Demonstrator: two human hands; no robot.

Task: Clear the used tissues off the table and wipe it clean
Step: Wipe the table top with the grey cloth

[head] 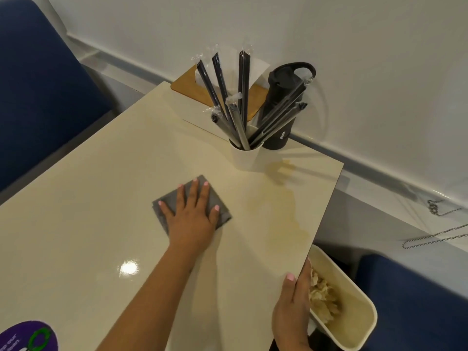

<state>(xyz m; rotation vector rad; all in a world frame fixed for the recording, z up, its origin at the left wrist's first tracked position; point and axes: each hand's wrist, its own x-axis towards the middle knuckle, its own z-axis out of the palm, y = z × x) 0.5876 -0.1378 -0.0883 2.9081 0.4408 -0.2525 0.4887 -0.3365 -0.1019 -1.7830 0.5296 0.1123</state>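
Note:
My left hand (192, 219) presses flat on a folded grey cloth (222, 214) lying near the middle of the cream table (101, 198), fingers spread and straight. A pale yellowish wet stain (291, 211) runs across the table to the right of the cloth, from the cup towards the right edge. My right hand (291, 310) is at the table's right edge, gripping the rim of a white bin (359, 323) held against that edge, thumb lying on the tabletop. Crumpled used tissues (324, 300) lie inside the bin.
At the table's far end stand a white cup (244, 158) of wrapped black straws, a black bottle (278, 107) and a tissue box with a wooden lid (192, 87). Blue seats (38, 84) flank the table. A purple sticker (27, 335) is at the near left corner.

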